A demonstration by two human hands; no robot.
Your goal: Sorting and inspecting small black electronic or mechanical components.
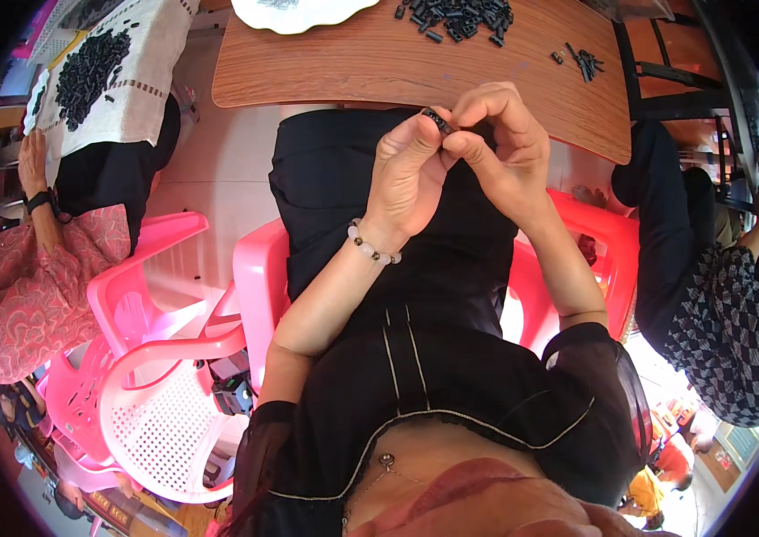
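A small black ribbed part [436, 118], short and tube-like, is pinched between my fingertips in front of the table's near edge. My left hand [403, 174] grips it between thumb and fingers, with a beaded bracelet round that wrist. From the other side my right hand [512, 157] closes thumb and forefinger at the part's lower right end; whether it holds a separate piece is hidden. Beyond my hands, a heap of similar black parts [467, 20] lies on the brown wooden table [334, 72]. Further right sits a smaller group of thin black pieces [587, 64].
A white scalloped plate [308, 16] stands at the table's far left. To my left, a person [48, 268] sits by a white cloth [142, 67] bearing another black heap [91, 76]. Pink plastic chairs [258, 277] flank me. Another person [728, 313] is at my right.
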